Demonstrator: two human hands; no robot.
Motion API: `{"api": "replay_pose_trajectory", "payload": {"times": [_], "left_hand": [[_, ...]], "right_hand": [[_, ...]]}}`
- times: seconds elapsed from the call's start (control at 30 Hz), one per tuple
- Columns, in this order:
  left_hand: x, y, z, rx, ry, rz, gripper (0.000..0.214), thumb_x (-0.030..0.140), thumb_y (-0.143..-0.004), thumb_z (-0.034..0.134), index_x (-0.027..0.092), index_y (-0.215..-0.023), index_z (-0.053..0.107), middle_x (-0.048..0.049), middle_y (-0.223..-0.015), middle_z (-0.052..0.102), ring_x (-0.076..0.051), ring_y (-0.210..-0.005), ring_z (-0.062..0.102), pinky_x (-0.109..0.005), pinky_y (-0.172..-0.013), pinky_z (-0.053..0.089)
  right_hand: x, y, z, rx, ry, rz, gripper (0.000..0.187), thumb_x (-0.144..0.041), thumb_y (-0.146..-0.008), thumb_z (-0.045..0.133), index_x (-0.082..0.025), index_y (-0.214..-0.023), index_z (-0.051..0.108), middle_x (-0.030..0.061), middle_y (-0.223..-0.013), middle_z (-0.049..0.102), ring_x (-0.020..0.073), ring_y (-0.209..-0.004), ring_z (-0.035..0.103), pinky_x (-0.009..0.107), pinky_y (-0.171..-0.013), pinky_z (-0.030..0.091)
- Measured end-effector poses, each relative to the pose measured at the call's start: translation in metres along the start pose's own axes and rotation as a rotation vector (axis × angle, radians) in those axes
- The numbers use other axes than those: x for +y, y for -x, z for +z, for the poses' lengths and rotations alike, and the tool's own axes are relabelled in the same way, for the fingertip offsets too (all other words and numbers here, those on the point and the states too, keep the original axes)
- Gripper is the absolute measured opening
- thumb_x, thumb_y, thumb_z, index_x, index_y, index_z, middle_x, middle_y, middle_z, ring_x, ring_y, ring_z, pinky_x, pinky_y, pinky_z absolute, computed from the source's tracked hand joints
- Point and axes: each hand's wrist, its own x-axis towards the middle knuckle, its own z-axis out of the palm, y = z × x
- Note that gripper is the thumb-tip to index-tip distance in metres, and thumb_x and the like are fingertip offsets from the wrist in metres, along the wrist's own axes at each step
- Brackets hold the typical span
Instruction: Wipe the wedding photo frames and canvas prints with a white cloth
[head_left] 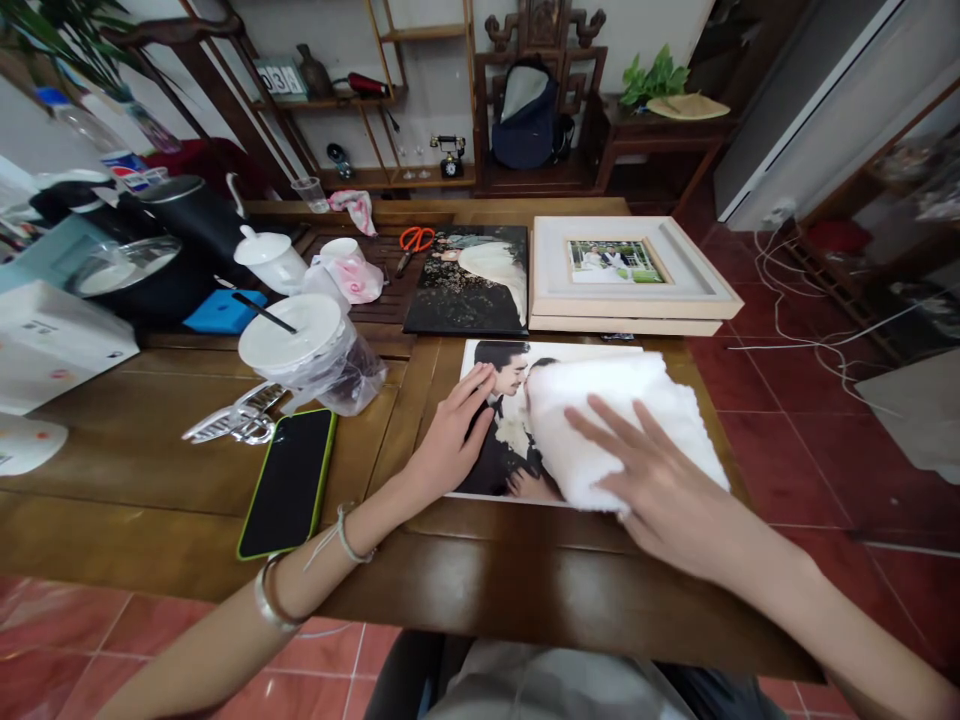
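Observation:
A large wedding photo print (517, 440) lies flat near the front of the wooden table. My left hand (455, 430) rests on its left side, fingers stretched out and lying flat. Over the photo's right part is spread a white cloth (600, 400), hiding much of the picture. My right hand (645, 480) lies on the cloth with its fingers spread, pressing from above rather than gripping. Behind the photo sit a dark picture panel (465, 280) showing a white dress and, to its right, a pale framed photo (637, 270) on what looks like a second frame.
Left of my left hand lie a phone (289, 485) with a green edge, a silvery clip (240, 415) and a lidded cup (296, 340) in a plastic bag. Orange-handled scissors (415, 243) lie farther back. A white teapot (270, 258) and blue box (225, 310) stand left.

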Motion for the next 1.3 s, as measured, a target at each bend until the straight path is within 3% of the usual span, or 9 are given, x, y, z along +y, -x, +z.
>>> {"api": "replay_pose_trajectory", "payload": {"times": [0.13, 0.27, 0.4, 0.57, 0.77, 0.93, 1.1, 1.3], "left_hand": [[0.000, 0.000, 0.000, -0.006, 0.000, -0.012, 0.045, 0.024, -0.098, 0.037, 0.021, -0.143, 0.039, -0.0104, -0.151, 0.038, -0.022, -0.143, 0.028, -0.048, -0.117, 0.025], [0.000, 0.000, 0.000, -0.010, 0.004, -0.005, 0.045, 0.024, -0.098, 0.038, 0.020, -0.143, 0.039, -0.0110, -0.151, 0.038, -0.022, -0.142, 0.029, -0.048, -0.116, 0.026], [-0.001, 0.000, -0.001, -0.011, 0.013, 0.009, 0.045, 0.024, -0.098, 0.039, 0.020, -0.142, 0.040, -0.0114, -0.150, 0.039, -0.022, -0.142, 0.030, -0.048, -0.116, 0.026], [-0.002, 0.000, -0.001, 0.001, 0.025, 0.019, 0.044, 0.024, -0.097, 0.040, 0.022, -0.141, 0.041, -0.0110, -0.149, 0.041, -0.023, -0.142, 0.031, -0.049, -0.116, 0.026], [-0.001, -0.001, -0.002, -0.011, 0.026, 0.010, 0.045, 0.023, -0.097, 0.040, 0.019, -0.142, 0.041, -0.0127, -0.149, 0.040, -0.023, -0.142, 0.031, -0.048, -0.116, 0.026], [-0.001, 0.000, -0.001, -0.003, 0.021, 0.015, 0.044, 0.022, -0.097, 0.039, 0.020, -0.141, 0.041, -0.0116, -0.149, 0.040, -0.022, -0.142, 0.031, -0.047, -0.117, 0.026], [-0.001, -0.001, -0.001, 0.000, 0.021, 0.003, 0.044, 0.022, -0.097, 0.039, 0.020, -0.141, 0.041, -0.0113, -0.149, 0.040, -0.021, -0.142, 0.031, -0.047, -0.116, 0.026], [0.000, 0.000, -0.001, 0.005, 0.018, -0.001, 0.044, 0.023, -0.098, 0.039, 0.022, -0.142, 0.040, -0.0110, -0.149, 0.040, -0.023, -0.142, 0.031, -0.049, -0.116, 0.027]], "right_hand": [[-0.038, 0.034, -0.007, -0.076, -0.097, -0.083, 0.038, -0.003, -0.058, 0.049, -0.021, -0.083, 0.070, 0.0115, -0.153, 0.030, 0.0344, -0.142, 0.019, 0.064, -0.110, 0.022], [-0.046, 0.043, -0.009, -0.085, -0.161, -0.086, 0.037, -0.005, -0.055, 0.048, -0.021, -0.081, 0.068, 0.0084, -0.153, 0.031, 0.0314, -0.143, 0.019, 0.060, -0.115, 0.014], [-0.030, 0.025, -0.008, -0.099, -0.176, -0.096, 0.041, -0.001, -0.054, 0.046, -0.019, -0.084, 0.068, 0.0066, -0.155, 0.024, 0.0298, -0.144, 0.015, 0.060, -0.116, 0.003], [0.005, -0.007, -0.008, -0.016, -0.112, -0.108, 0.036, -0.003, -0.061, 0.048, -0.017, -0.088, 0.067, 0.0115, -0.151, 0.034, 0.0306, -0.143, 0.018, 0.064, -0.112, -0.002], [0.047, -0.046, -0.007, 0.064, 0.032, -0.116, 0.031, -0.008, -0.070, 0.049, -0.014, -0.097, 0.065, 0.0205, -0.146, 0.041, 0.0321, -0.141, 0.023, 0.067, -0.110, 0.006], [0.062, -0.059, -0.001, 0.094, 0.098, -0.142, 0.025, -0.016, -0.079, 0.051, -0.014, -0.099, 0.065, 0.0213, -0.144, 0.043, 0.0363, -0.140, 0.025, 0.067, -0.108, 0.019], [0.047, -0.043, 0.001, 0.052, 0.035, -0.151, 0.031, -0.012, -0.074, 0.051, -0.011, -0.100, 0.067, 0.0252, -0.143, 0.042, 0.0356, -0.140, 0.026, 0.063, -0.109, 0.024], [-0.007, 0.003, 0.000, -0.036, -0.179, -0.088, 0.037, -0.012, -0.066, 0.054, -0.021, -0.098, 0.070, 0.0138, -0.150, 0.036, 0.0330, -0.142, 0.020, 0.062, -0.113, 0.013]]}}
